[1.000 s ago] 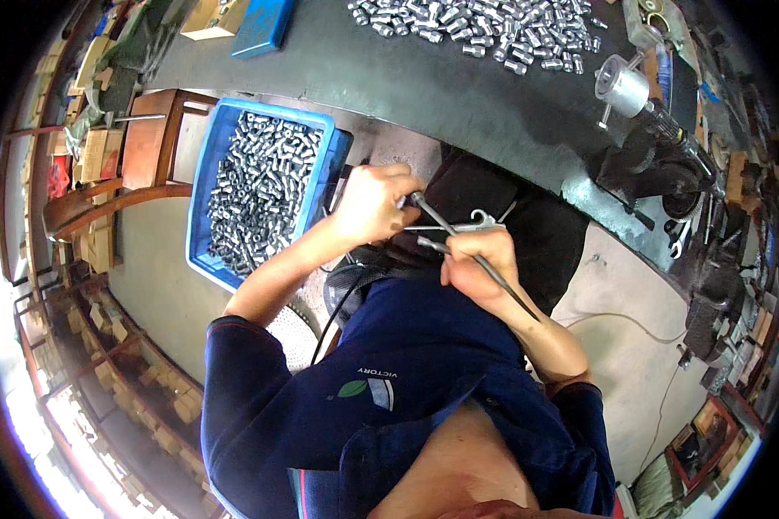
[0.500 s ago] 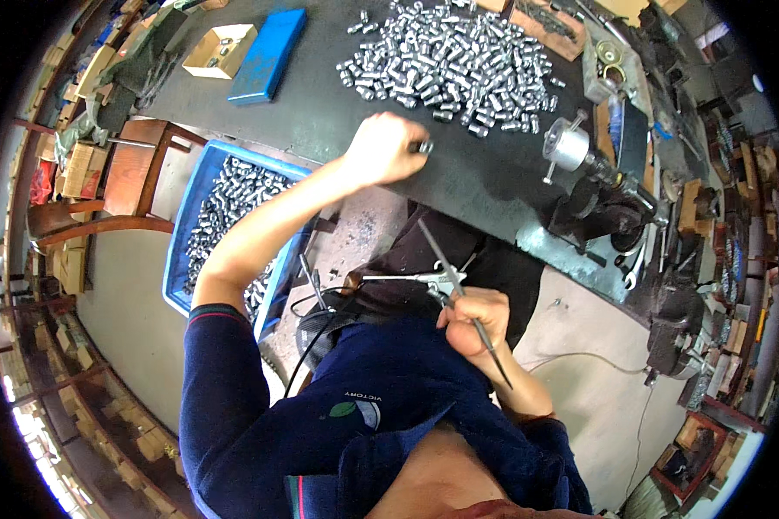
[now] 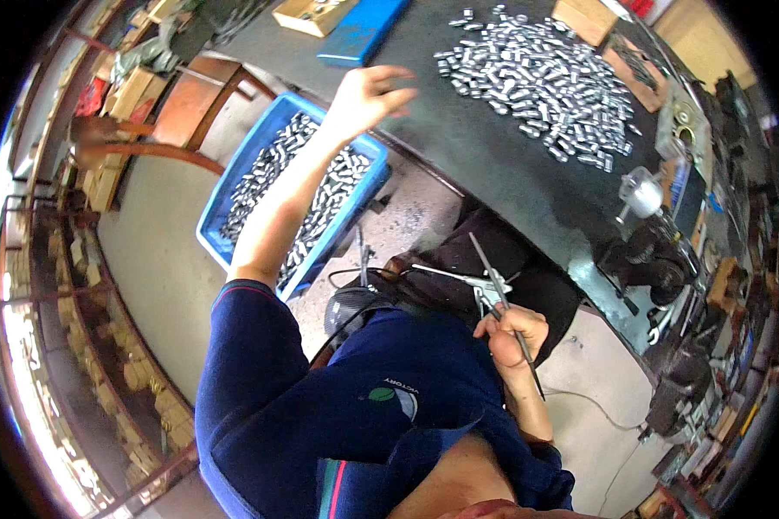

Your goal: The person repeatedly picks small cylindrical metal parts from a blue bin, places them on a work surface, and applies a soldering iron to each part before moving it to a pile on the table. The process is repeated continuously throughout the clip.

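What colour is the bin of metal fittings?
The bin is blue, best seen in the head view.

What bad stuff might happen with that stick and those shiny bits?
The long, thin grey metal rod in the right hand might poke someone, since its end sticks out. The small, silvery cylindrical metal pieces lie loosely heaped on the dark, flat tabletop, so a bump could scatter them.
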